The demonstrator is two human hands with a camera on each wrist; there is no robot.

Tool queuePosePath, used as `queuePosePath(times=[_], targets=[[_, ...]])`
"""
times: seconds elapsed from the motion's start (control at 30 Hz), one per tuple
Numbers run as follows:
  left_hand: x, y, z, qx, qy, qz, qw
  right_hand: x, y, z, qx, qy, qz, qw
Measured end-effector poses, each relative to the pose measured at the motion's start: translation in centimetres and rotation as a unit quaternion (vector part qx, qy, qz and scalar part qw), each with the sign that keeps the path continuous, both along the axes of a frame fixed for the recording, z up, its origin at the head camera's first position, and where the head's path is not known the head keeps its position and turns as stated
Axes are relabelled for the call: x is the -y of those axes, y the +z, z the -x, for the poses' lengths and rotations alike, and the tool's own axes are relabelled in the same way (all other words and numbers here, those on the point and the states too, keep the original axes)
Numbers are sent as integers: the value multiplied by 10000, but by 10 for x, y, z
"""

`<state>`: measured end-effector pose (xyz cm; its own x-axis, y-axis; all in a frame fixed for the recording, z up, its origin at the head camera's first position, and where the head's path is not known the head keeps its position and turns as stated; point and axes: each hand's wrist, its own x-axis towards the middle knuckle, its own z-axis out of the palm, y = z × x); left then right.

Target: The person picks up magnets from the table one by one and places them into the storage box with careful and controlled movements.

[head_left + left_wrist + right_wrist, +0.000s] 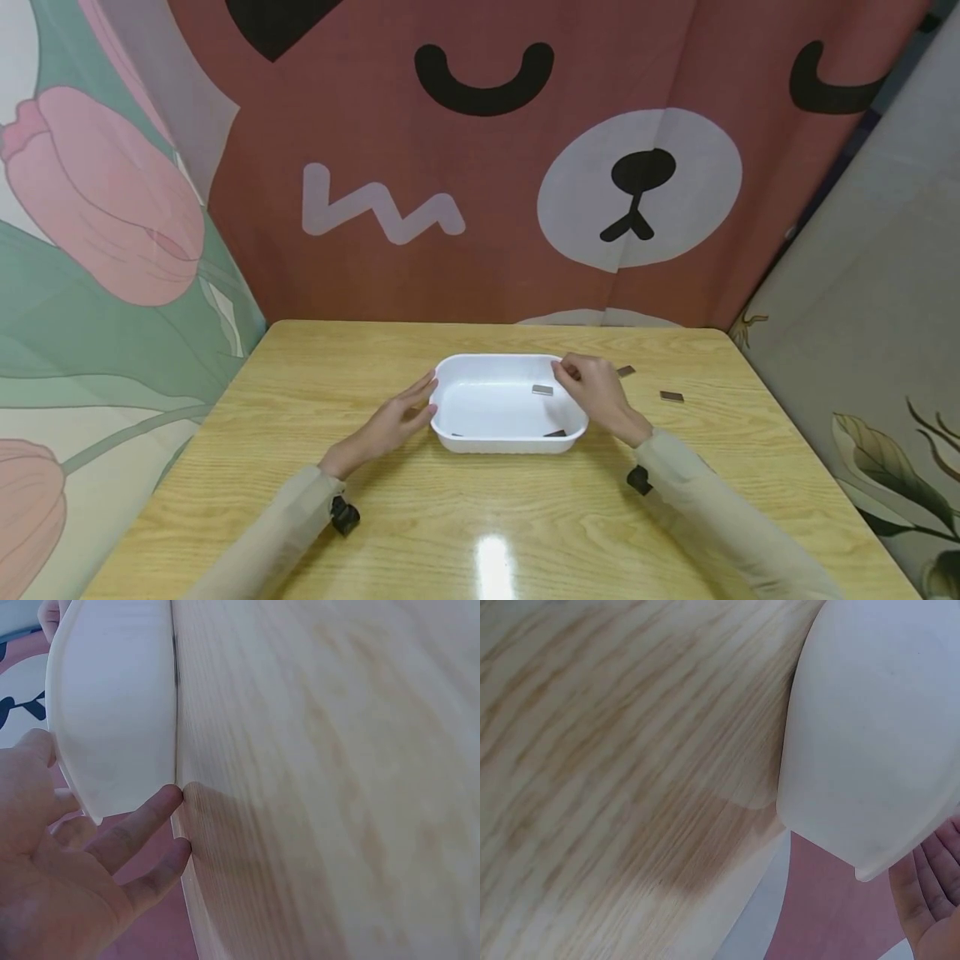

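A white rectangular tray (491,446) with rounded corners stands on the table. Inside lies a small flat grey rectangular piece (542,390), and a darker piece (555,433) shows by the near wall. At the tray's left end is my left hand (390,423), fingers spread, with fingertips against its side; the left wrist view shows that hand (97,847) beside the tray. Above the back right corner my right hand (594,390) has bent fingers, thumb over the rim, and no piece visible in it. Part of this hand (934,885) appears beyond the rim in the right wrist view.
Two small dark flat pieces lie on the wooden table (360,350) right of the tray: one piece (626,371) just behind the right hand, another piece (671,397) farther right. A printed bear curtain (480,275) hangs behind the table's back edge.
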<state>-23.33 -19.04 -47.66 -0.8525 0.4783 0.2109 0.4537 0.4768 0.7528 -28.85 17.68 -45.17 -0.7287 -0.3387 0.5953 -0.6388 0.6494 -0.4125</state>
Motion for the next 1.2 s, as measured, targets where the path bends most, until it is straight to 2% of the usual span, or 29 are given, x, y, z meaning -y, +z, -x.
queuePosePath(times=[0.73, 1.2], targets=[[1, -1, 1, 32, -40, -15, 10000, -10, 5, -1, 11, -91, -64, 9999], [1, 0, -1, 25, 17, 36, 10000, -21, 4, -2, -183, -201, -165, 9995]])
